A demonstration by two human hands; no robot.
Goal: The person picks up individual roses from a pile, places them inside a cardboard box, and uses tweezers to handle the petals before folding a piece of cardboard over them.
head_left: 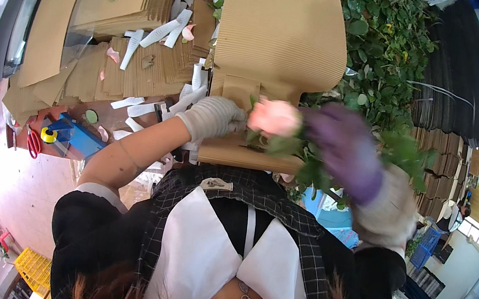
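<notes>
A pink rose [275, 118] with green leaves is over the near end of a sheet of ribbed brown cardboard [281, 38]. My right hand [345, 147], in a purple glove and smeared by motion, grips the rose by its stem, just right of the bloom. More leaves [403, 152] stick out beyond that hand. My left hand [213, 118] wears a whitish knit glove. Its fingers are pinched together left of the bloom, over a small cardboard flap [241, 91]. What they hold, if anything, is hidden.
Stacked cardboard sheets [113, 1] and scattered white strips [168, 27] lie to the left. A blue tape dispenser [77, 136] and red scissors [33, 143] are at the near left edge. Leafy stems [385, 41] are heaped at right, beside dark stacked sheets [458, 77].
</notes>
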